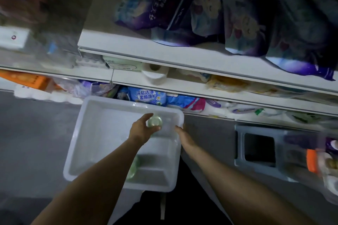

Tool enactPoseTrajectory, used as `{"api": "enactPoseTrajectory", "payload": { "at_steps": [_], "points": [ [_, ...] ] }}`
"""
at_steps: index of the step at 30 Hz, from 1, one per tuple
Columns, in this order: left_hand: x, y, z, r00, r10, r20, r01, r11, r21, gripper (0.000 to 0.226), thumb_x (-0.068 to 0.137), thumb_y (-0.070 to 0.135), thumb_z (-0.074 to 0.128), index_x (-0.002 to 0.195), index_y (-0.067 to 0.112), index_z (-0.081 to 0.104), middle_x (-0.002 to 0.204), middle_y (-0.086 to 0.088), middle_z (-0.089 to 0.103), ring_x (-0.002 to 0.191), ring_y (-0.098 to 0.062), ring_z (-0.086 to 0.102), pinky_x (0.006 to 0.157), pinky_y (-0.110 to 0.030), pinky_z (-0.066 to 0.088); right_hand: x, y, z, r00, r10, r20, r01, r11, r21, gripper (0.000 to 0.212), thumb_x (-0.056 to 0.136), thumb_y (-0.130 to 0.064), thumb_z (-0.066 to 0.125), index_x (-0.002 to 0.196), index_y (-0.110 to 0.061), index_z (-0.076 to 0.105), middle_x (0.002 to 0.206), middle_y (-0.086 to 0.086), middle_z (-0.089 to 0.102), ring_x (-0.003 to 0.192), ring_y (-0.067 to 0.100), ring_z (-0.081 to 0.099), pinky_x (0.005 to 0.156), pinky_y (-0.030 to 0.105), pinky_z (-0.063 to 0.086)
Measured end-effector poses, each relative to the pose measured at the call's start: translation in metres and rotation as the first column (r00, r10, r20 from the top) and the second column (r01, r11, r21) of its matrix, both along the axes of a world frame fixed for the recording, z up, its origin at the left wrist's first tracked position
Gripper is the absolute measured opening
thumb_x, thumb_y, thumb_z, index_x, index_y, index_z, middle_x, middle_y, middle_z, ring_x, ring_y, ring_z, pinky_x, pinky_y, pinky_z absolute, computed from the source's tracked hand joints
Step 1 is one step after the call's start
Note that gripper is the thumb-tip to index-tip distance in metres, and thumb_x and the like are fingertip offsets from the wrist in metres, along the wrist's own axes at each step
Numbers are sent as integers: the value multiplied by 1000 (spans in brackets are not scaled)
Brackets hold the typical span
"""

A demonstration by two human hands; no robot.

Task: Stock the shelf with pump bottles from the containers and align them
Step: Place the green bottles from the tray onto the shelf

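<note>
White shelving [182,60] runs across beyond both hands. Nearer, the translucent container [102,144] sits under the left hand [140,130], whose fingers curl around a pale green pump bottle [155,122] held inside it. Just right of that grasp, the right hand [182,134] grips the container's rim.

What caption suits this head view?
Left hand grips a green bottle inside a translucent bin; right hand holds its rim.
</note>
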State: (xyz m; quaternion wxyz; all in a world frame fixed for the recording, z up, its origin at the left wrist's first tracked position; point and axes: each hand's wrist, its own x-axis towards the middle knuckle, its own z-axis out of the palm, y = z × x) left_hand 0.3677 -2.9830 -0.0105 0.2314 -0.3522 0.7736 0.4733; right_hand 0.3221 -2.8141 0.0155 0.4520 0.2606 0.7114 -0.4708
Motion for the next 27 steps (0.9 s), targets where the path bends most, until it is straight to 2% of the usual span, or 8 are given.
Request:
{"api": "enactPoseTrajectory", "payload": {
  "at_steps": [6, 8, 12, 15, 17, 19, 22, 27],
  "points": [
    [-4, -1, 1, 1000, -25, -4, 25, 999, 22, 64, 79, 31, 81, 137, 22, 55, 128, -8, 63, 117, -28, 57, 91, -26, 39, -6, 1, -2, 1000, 17, 1, -17, 1000, -19, 47, 103, -28, 50, 145, -8, 48, 145, 13, 53, 133, 27, 49, 111, 36, 37],
    [-5, -5, 7, 1000, 2, -6, -2, 999, 49, 63, 82, 32, 79, 138, 19, 55, 132, -9, 61, 121, -28, 55, 97, -29, 40, -8, 2, 1, 999, 28, 24, -27, 999, -23, 44, 103, -29, 48, 143, -9, 49, 141, 10, 55, 125, 24, 53, 96, 26, 40],
    [-4, -18, 26, 998, -41, -54, 43, 998, 45, 49, 88, 38, 72, 131, 17, 62, 124, -9, 66, 116, -28, 59, 103, -38, 44, -9, 3, 15, 1000, 19, -5, -20, 999, -48, 38, 105, -29, 45, 140, -15, 51, 117, 2, 55, 82, 4, 54, 57, 6, 43],
    [-3, -24, 47, 987, -44, -152, 52, 997, 48, 33, 92, 43, 64, 115, 20, 72, 108, -2, 73, 106, -22, 64, 95, -34, 48, -9, -1, 30, 997, 31, -76, -37, 996, -79, 31, 105, -32, 43, 133, -23, 54, 119, -1, 53, 91, 7, 51, 78, 20, 41],
    [-4, -27, 62, 976, -34, -213, 46, 997, 54, 33, 94, 48, 59, 107, 22, 75, 100, 0, 74, 102, -20, 65, 92, -34, 49, -6, -6, 42, 996, 16, -84, -26, 993, -112, 16, 104, -36, 43, 108, -32, 58, 103, -7, 58, 81, 0, 51, 68, 17, 42],
    [-5, -29, 80, 969, 3, -246, 23, 994, 104, 39, 95, 52, 56, 104, 19, 75, 99, -4, 73, 101, -24, 66, 92, -40, 53, -2, -11, 57, 996, 7, -88, -19, 991, -133, 19, 104, -39, 44, 92, -36, 58, 85, -18, 59, 71, -6, 53, 55, 12, 41],
    [-7, -29, 110, 954, 115, -278, -31, 957, 287, 40, 94, 53, 56, 106, 19, 74, 105, -9, 73, 105, -26, 67, 90, -45, 57, 9, -16, 81, 992, -66, -105, 44, 979, -197, 25, 103, -36, 45, 96, -27, 68, 68, -15, 71, 57, -1, 66, 50, 16, 49],
    [-10, -24, 162, 900, 195, -389, -37, 925, 379, 39, 95, 50, 58, 106, 16, 73, 109, -8, 72, 107, -24, 67, 81, -37, 60, 21, -17, 126, 976, -205, -79, 170, 933, -316, 35, 102, -43, 44, 101, -18, 69, 83, -1, 69, 65, 9, 69, 56, 24, 54]
  ]
}}
